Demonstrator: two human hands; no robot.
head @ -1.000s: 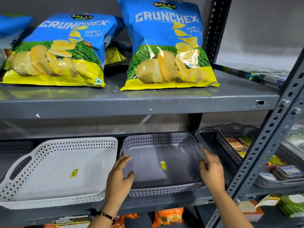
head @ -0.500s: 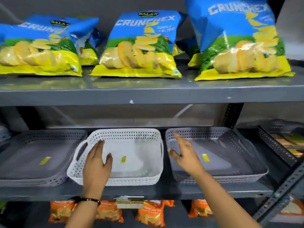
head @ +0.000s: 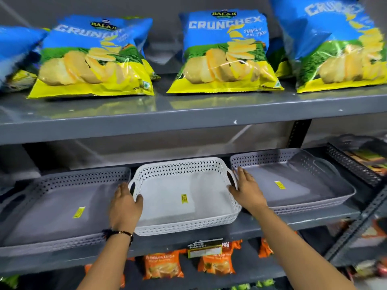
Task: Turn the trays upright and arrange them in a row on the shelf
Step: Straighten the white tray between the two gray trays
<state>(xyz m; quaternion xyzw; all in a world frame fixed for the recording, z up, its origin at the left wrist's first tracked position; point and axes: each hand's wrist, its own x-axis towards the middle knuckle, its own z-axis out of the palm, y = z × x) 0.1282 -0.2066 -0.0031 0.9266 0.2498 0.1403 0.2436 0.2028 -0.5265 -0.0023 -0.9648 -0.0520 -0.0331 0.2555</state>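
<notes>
head view: white tray [head: 184,193] upright on the shelf [head: 303,216], between two grey trays.
left hand [head: 125,206]: fingers spread, laid on the tray's left handle end.
right hand [head: 247,189]: open, flat against the right end.
long axis: left–right, spanning both hands equally.
</notes>
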